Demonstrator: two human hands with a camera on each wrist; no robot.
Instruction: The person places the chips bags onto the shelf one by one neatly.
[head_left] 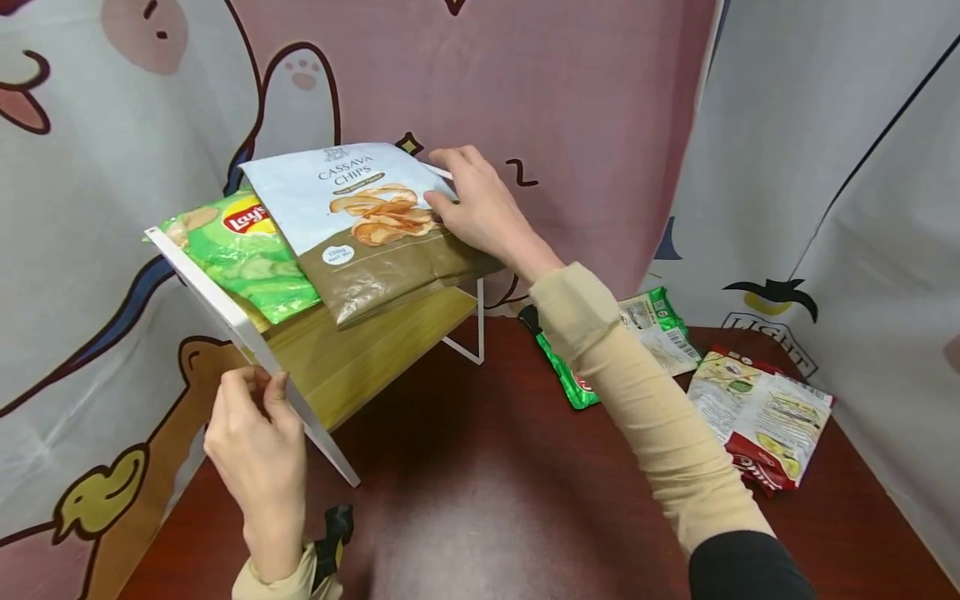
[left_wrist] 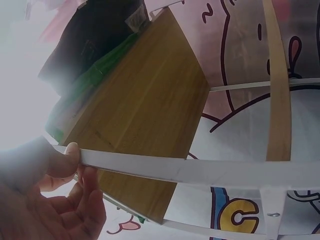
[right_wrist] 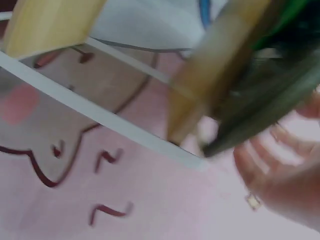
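A small rack with a wooden shelf board (head_left: 375, 358) and a white metal frame (head_left: 213, 308) leans at the left of the table. On its top lie a green Lay's chip bag (head_left: 251, 250) and, overlapping it, a white and brown cassava chip bag (head_left: 367, 217). My left hand (head_left: 258, 458) pinches the frame's near bar between thumb and fingers, as the left wrist view also shows around the white bar (left_wrist: 140, 165). My right hand (head_left: 480, 204) is at the right edge of the cassava bag, fingers extended and loosely bent, thumb over the bag's front.
On the table (head_left: 465, 500) to the right lie a green chip bag (head_left: 652, 325), partly behind my right sleeve, and a red and white snack bag (head_left: 761, 412). A printed cloth (head_left: 525, 75) hangs close behind the rack.
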